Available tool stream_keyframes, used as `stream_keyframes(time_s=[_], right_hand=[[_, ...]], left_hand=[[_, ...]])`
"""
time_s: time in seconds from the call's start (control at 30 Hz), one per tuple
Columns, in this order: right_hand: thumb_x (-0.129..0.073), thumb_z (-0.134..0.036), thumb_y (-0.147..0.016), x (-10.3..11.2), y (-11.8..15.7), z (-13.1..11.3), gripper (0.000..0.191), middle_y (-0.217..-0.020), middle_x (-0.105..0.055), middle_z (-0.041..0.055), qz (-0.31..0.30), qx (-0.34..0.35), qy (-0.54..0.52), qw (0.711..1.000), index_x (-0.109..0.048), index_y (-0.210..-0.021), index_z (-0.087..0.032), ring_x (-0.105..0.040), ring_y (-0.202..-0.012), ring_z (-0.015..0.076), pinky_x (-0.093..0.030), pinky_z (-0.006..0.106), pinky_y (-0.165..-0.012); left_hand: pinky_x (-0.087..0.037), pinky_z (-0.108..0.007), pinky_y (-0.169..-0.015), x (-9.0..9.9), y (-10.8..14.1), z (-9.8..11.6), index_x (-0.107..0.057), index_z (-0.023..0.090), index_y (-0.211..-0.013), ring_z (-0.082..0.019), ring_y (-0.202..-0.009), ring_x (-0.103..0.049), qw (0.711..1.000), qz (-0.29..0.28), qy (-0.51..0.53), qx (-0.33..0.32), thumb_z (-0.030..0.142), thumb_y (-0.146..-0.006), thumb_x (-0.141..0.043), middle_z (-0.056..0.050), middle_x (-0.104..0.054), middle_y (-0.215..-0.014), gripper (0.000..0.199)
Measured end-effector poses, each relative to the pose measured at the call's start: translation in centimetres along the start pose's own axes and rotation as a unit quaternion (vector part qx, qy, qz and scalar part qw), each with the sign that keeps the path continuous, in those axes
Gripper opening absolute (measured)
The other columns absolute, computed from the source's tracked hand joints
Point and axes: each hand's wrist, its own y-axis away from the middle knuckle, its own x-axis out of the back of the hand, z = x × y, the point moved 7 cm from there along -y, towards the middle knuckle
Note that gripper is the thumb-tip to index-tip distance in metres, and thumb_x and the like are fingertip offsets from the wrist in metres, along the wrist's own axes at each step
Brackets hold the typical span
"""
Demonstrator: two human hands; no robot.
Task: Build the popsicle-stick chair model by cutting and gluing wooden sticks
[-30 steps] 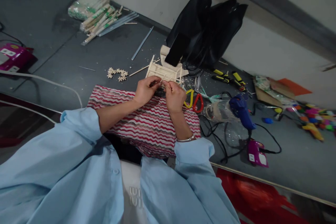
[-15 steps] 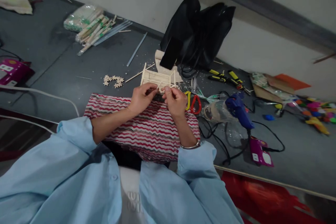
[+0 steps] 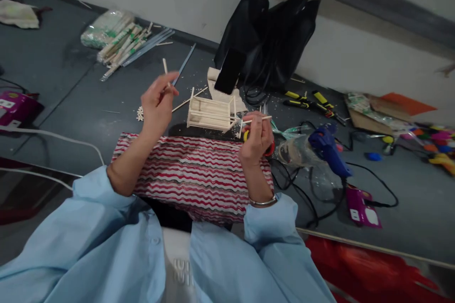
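Left hand (image 3: 157,104) and right hand (image 3: 255,141) hold wooden sticks (image 3: 165,66) (pale, slim)

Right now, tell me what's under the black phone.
A pale sheet shows past the lower edges of the phone. Whatever lies directly beneath the phone is covered and can't be seen.

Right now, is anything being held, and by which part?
Yes. The left hand pinches one stick, leaving its far end free. The right hand grips another stick around its middle.
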Motion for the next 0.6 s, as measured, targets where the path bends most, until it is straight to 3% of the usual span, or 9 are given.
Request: stream_keyframes(time_s=[0.07,0.1,0.17,0.23,0.37,0.5,0.6], right_hand=[[-0.041,-0.041,-0.098,-0.6,-0.2,0.5,0.037,-0.1,-0.067,0.007,-0.021,0.001,-0.033,0.999,-0.067,-0.081,-0.021,-0.06,-0.074,0.0149,-0.05,0.031,-0.066],[-0.042,-0.041,-0.097,-0.9,-0.3,0.7,0.037,-0.103,-0.067,0.007,-0.037,0.002,-0.047,0.998,-0.067,-0.08,-0.02,-0.061,-0.077,0.015,-0.05,0.031,-0.067],[-0.043,-0.041,-0.097,-1.3,-0.3,0.8,0.036,-0.104,-0.068,0.007,-0.069,0.004,-0.068,0.995,-0.067,-0.08,-0.02,-0.063,-0.083,0.0156,-0.051,0.03,-0.069],[-0.043,-0.042,-0.097,-1.6,-0.3,0.9,0.037,-0.103,-0.069,0.0071,-0.092,0.002,-0.081,0.992,-0.067,-0.081,-0.019,-0.064,-0.085,0.0159,-0.051,0.028,-0.067],[-0.044,-0.046,-0.096,-1.4,-0.4,0.9,0.039,-0.092,-0.069,0.0059,-0.092,0.001,-0.093,0.991,-0.067,-0.08,-0.019,-0.063,-0.078,0.0158,-0.049,0.027,-0.06],[-0.046,-0.046,-0.096,-0.8,-0.1,-0.1,0.037,-0.082,-0.068,0.0033,-0.077,0.022,-0.049,0.996,-0.069,-0.08,-0.02,-0.06,-0.067,0.0146,-0.048,0.03,-0.061],[-0.049,-0.045,-0.095,-0.3,0.3,-1.6,0.037,-0.078,-0.068,0.003,-0.069,0.046,-0.001,0.997,-0.069,-0.077,-0.021,-0.062,-0.073,0.0168,-0.048,0.031,-0.068]], left_hand=[[-0.044,-0.025,-0.058,-0.3,-0.5,-1.6,-0.072,0.019,-0.082,-0.012,-0.063,-0.055,0.998,-0.019,-0.016,0.056,0.018,-0.082,-0.049,-0.001,-0.062,-0.069,0.023],[-0.042,-0.024,-0.055,-0.7,-0.4,-2.1,-0.071,0.019,-0.076,-0.011,-0.059,-0.053,0.996,-0.045,-0.021,0.08,0.016,-0.078,-0.05,-0.001,-0.061,-0.065,0.022],[-0.04,-0.024,-0.053,-1.7,0.1,-1.9,-0.073,0.018,-0.076,-0.011,-0.057,-0.051,0.991,-0.099,-0.033,0.078,0.012,-0.07,-0.052,-0.001,-0.063,-0.068,0.022],[-0.041,-0.023,-0.055,-2.5,0.7,-0.8,-0.074,0.018,-0.083,-0.01,-0.06,-0.051,0.986,-0.157,-0.048,0.034,0.01,-0.067,-0.055,-0.002,-0.065,-0.079,0.026],[-0.04,-0.022,-0.053,-3.6,1.6,0.6,-0.074,0.018,-0.096,-0.008,-0.058,-0.048,0.963,-0.259,-0.063,-0.028,0.016,-0.071,-0.064,-0.003,-0.059,-0.086,0.027],[-0.041,-0.024,-0.057,-3.9,1.9,2.0,-0.074,0.018,-0.087,-0.011,-0.063,-0.05,0.959,-0.259,-0.051,-0.103,0.022,-0.08,-0.065,-0.004,-0.059,-0.082,0.012],[-0.041,-0.024,-0.058,-4.2,2.2,3.2,-0.073,0.018,-0.082,-0.011,-0.065,-0.052,0.961,-0.25,-0.042,-0.113,0.023,-0.082,-0.064,-0.004,-0.06,-0.081,0.01]])
